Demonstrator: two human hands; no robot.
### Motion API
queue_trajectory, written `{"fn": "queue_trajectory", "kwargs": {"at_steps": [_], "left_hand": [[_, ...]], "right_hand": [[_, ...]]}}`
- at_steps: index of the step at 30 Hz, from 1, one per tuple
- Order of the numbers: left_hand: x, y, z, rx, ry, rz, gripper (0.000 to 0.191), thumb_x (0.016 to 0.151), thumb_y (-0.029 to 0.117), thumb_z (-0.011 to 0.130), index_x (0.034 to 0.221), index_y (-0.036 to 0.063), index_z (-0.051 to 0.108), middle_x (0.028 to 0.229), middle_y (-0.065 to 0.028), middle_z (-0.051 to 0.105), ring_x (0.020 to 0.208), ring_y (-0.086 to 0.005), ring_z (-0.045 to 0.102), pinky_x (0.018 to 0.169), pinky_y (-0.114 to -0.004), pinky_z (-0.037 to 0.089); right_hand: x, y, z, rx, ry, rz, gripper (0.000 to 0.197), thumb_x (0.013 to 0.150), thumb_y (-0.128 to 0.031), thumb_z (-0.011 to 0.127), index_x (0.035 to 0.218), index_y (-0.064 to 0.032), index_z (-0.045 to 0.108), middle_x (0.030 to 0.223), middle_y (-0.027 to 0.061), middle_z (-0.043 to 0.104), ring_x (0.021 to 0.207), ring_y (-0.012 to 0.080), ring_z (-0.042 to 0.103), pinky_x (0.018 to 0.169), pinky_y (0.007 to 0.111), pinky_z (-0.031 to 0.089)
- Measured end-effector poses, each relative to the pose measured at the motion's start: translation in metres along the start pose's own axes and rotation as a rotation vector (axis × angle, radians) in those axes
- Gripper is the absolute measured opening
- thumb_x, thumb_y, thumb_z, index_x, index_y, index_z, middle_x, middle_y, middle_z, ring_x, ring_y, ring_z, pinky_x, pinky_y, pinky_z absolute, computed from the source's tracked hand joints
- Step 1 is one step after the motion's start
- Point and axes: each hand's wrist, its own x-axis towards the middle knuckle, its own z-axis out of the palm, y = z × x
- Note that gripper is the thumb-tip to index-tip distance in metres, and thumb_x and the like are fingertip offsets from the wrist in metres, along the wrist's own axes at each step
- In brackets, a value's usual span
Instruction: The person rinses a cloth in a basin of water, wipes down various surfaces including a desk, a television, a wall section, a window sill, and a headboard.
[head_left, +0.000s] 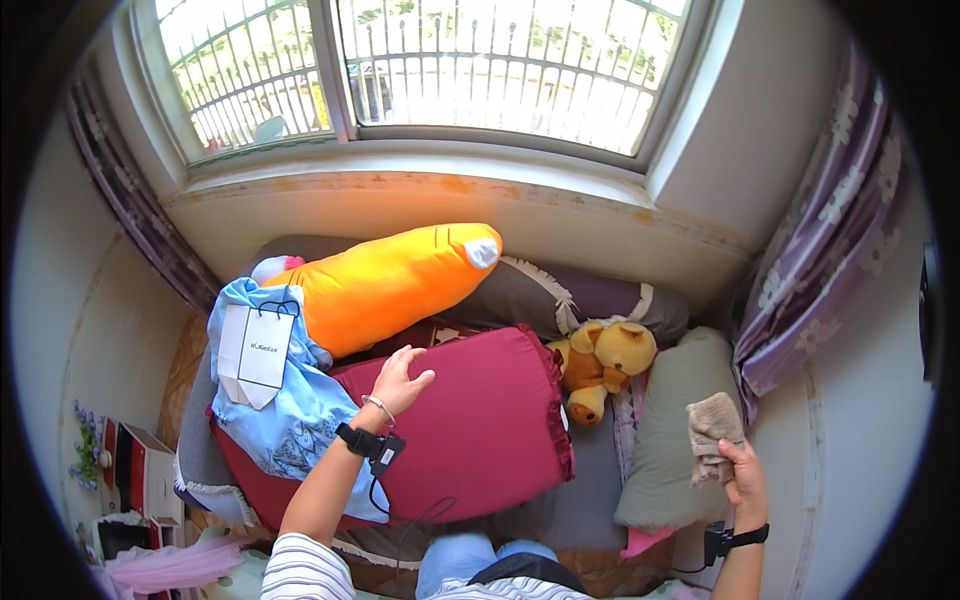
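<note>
My right hand (742, 474) holds a folded beige cloth (714, 431) over the right side, beside a grey-green pillow (675, 435). My left hand (401, 381) has its fingers apart and holds nothing. It is above a dark red cushion with ruffled edges (472, 412), which lies on a grey sofa (581, 502). Left of that hand, a light blue printed cloth (315, 427) is draped over the cushion's end, with a white paper bag (255, 352) on top. A yellow-brown plush bear (611, 360) sits between the cushion and the pillow.
A long orange plush (390, 281) and a grey bolster (525, 292) lie along the wall under a barred window (495, 67). Purple floral curtains (832, 232) hang at the right, with more at the left. Cabinets (146, 472) and flowers (88, 442) stand lower left.
</note>
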Motion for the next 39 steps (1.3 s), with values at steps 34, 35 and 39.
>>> {"fn": "queue_trajectory", "kwargs": {"at_steps": [34,35,39], "left_hand": [[0.254,-0.230,-0.038,0.474,-0.188,-0.748,0.125,0.055,0.039,0.086,0.144,0.0397,-0.001,0.154,-0.0048,-0.005,0.137,-0.0446,0.007,0.098,-0.069,0.027],[0.253,-0.236,-0.039,0.459,-0.199,-0.761,0.125,0.055,0.038,0.086,0.144,0.0401,-0.001,0.154,-0.0048,-0.004,0.137,-0.0444,0.007,0.098,-0.068,0.027],[0.268,-0.250,-0.039,0.426,-0.245,-0.745,0.128,0.051,0.041,0.087,0.144,0.0417,-0.001,0.154,-0.0041,-0.004,0.138,-0.0419,0.006,0.098,-0.068,0.028]], "right_hand": [[0.398,-0.077,0.560,-0.237,-0.677,-0.321,0.033,0.082,0.000,0.050,0.115,0.0003,0.049,0.098,0.0119,0.060,0.075,0.0198,0.063,0.060,0.033,0.056],[0.412,-0.065,0.580,-0.236,-0.672,-0.283,0.034,0.082,0.001,0.050,0.116,-0.0004,0.047,0.096,0.0122,0.060,0.073,0.0204,0.063,0.058,0.034,0.056],[0.467,-0.031,0.657,-0.184,-0.480,-0.507,0.047,0.078,0.007,0.049,0.124,-0.0012,0.042,0.101,0.0134,0.059,0.073,0.0204,0.063,0.055,0.032,0.055]]}}
